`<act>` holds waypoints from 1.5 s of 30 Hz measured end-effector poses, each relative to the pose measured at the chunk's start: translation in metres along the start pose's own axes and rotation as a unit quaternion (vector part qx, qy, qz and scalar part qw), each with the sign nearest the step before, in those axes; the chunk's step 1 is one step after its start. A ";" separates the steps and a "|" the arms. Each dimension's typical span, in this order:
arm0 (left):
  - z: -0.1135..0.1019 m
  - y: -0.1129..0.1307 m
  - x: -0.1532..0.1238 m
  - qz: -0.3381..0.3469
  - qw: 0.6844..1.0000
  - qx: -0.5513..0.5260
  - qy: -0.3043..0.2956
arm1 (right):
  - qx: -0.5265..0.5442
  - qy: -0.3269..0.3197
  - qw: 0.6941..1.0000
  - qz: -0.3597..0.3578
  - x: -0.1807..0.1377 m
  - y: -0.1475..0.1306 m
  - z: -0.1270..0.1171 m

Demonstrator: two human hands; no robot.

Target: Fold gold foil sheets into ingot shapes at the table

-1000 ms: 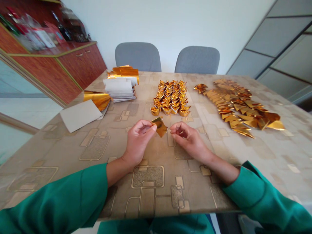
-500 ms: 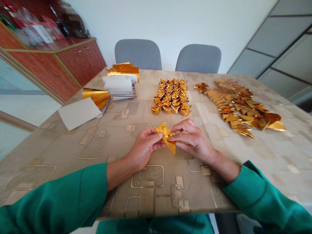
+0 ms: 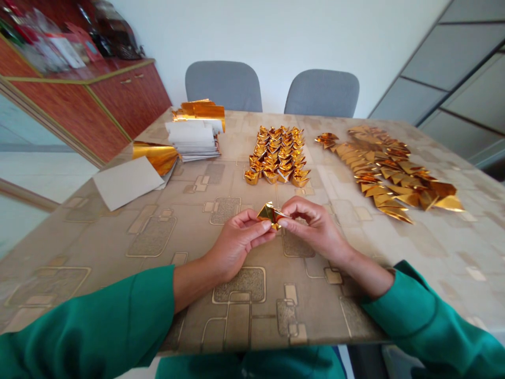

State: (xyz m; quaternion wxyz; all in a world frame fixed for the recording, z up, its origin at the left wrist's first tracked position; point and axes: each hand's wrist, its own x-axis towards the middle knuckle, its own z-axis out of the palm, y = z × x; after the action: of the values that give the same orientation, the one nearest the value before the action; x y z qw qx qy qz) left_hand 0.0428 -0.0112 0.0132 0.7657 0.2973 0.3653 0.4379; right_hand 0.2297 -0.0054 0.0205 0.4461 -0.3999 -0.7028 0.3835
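A small piece of folded gold paper (image 3: pixel 271 214) is pinched between both hands just above the table (image 3: pixel 118 247). My left hand (image 3: pixel 240 243) grips its left side with thumb and fingers closed. My right hand (image 3: pixel 315 228) pinches its right side with the fingertips. Both arms wear green sleeves. Behind the hands stands a neat block of finished gold paper ingots (image 3: pixel 278 157) in rows.
A spread of folded gold triangles (image 3: pixel 389 172) lies at the right. A stack of white-backed sheets (image 3: pixel 194 138) topped with gold foil, a curled gold sheet (image 3: pixel 156 156) and a loose white sheet (image 3: pixel 126 181) lie at the left. Two grey chairs (image 3: pixel 224 86) stand behind; a red cabinet (image 3: pixel 98 105) at left.
A second ago only my left hand held the gold paper. My right hand came in and took hold, and the piece is folded smaller between both hands.
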 end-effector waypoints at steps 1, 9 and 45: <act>0.000 0.000 0.000 -0.001 1.000 0.011 -0.002 | 0.004 0.004 1.000 0.012 0.000 0.001 0.001; -0.001 -0.005 -0.003 0.040 0.991 0.127 0.005 | -0.072 -0.002 0.997 0.041 -0.001 0.005 0.002; -0.004 -0.014 -0.003 0.092 0.975 0.190 -0.073 | -0.139 -0.019 0.989 -0.057 -0.002 -0.008 0.005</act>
State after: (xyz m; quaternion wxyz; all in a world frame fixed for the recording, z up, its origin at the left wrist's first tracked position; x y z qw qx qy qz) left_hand 0.0447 -0.0195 0.0008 0.6763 0.5005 0.3564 0.4064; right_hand 0.2236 -0.0116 0.0250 0.3935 -0.4101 -0.7793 0.2640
